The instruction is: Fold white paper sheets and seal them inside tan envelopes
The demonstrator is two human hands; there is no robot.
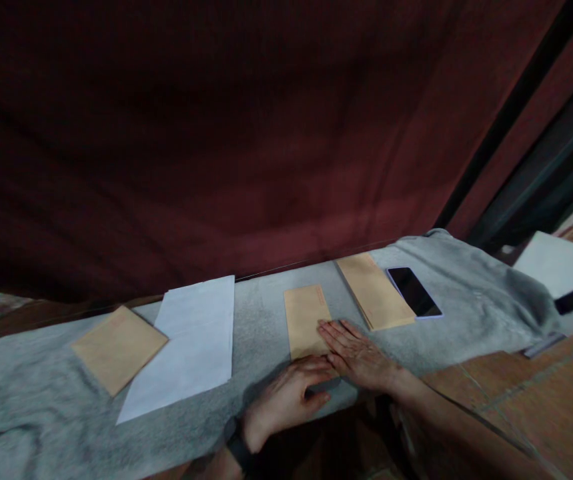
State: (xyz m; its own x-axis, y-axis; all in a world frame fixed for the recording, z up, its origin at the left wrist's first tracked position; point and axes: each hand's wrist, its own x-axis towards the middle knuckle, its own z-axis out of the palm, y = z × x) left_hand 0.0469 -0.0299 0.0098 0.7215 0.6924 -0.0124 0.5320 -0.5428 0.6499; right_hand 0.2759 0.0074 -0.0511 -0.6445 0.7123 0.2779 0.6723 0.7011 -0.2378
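Note:
A tan envelope (pixel 306 313) with small reddish print lies flat on the grey cloth, its near end partly covered by both hands. My right hand (pixel 356 350) rests flat on the envelope's right edge, fingers stretched out and together. My left hand (pixel 296 390), with a dark band on the wrist, lies across the near end, fingers extended and thumb apart. The fingertips of the two hands meet or nearly meet. A stack of tan envelopes (pixel 376 293) lies just beyond the right hand.
White paper sheets (pixel 193 340) lie to the left, overlapped by another tan envelope (pixel 119 347). A dark-screened phone (pixel 415 291) touches the envelope stack's right side. Grey cloth (pixel 261 313) covers the surface. A dark red curtain (pixel 266 147) hangs behind it; tiled floor (pixel 531 393) shows at right.

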